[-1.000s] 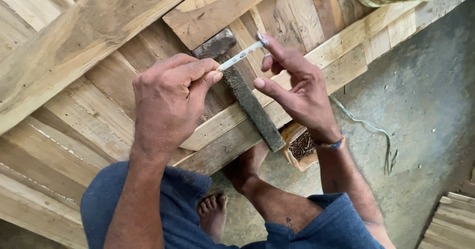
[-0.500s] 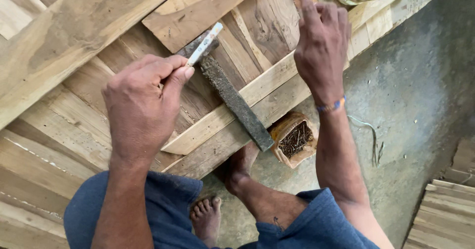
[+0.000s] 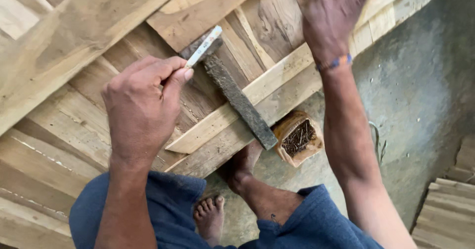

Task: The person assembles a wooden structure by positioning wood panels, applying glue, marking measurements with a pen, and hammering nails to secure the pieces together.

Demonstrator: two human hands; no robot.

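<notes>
The pale pencil (image 3: 204, 46) sticks up and right out of the left hand (image 3: 141, 108), its grip pinched on it above the wooden boards (image 3: 64, 36), beside a dark file (image 3: 237, 98); the right hand (image 3: 329, 16) reaches toward the top edge, its grip impossible to tell.

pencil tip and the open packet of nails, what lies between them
In the head view, a dark, rough flat bar runs diagonally from beside the white pencil in the left hand down to the nail packet.

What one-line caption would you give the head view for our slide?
Left hand holds a short pale stick over a wooden panel; right hand reaches forward, above an open bag of nails.
</notes>
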